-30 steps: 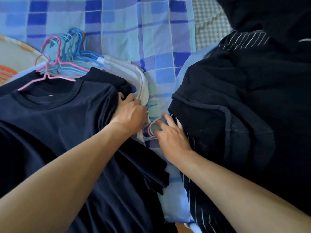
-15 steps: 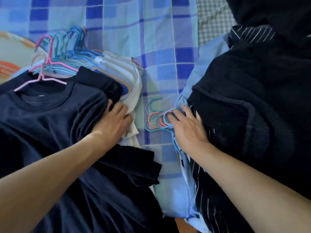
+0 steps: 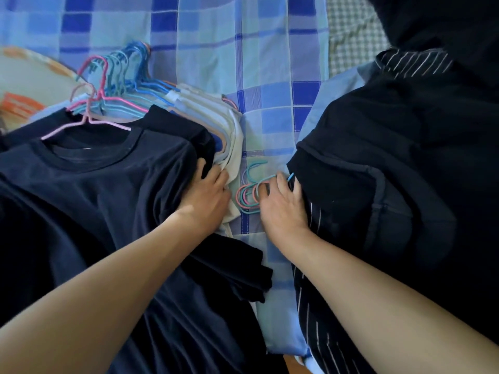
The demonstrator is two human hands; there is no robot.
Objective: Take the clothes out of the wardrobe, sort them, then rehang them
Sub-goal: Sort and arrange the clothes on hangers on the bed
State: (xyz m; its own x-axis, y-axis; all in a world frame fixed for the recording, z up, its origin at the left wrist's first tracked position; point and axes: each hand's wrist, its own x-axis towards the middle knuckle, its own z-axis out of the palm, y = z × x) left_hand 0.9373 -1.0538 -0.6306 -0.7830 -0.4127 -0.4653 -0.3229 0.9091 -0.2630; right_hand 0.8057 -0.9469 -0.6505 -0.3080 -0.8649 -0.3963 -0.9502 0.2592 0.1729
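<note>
Covering the bed is a soft cotton checked sheet (image 3: pixel 216 44) in pale and deep blue squares, lightly creased; on its left side lies a stack of shirts on thin wire hangers, topped by a navy T-shirt (image 3: pixel 94 198) of smooth matt knit with a ribbed round collar, hung on a pink hanger (image 3: pixel 89 122); under and behind it show the folded shoulders of white and cream shirts (image 3: pixel 221 130), and their blue, teal and pink hanger hooks (image 3: pixel 121 68) fan out together toward the top left; on the right lies a second heap, a black garment (image 3: pixel 391 171) of heavier cloth with a raised seam, over a dark pinstriped piece (image 3: pixel 318 319) and a light blue shirt (image 3: pixel 280 319) whose edge shows at the bottom; between the two heaps, on the bare sheet, a cluster of looped hooks (image 3: pixel 248 195) in teal, pink and lilac sticks out from the right heap; the left hand (image 3: pixel 208 198) rests on the edge of the left stack, fingers curled down over the navy sleeve and the white cloth beside it, pressing into the fabric; the right hand (image 3: pixel 283 209) lies at the neck of the right heap, fingers bent and slightly spread, tips touching the hook cluster where the wires meet the black cloth; whether it truly grips the wires cannot be told.
</note>
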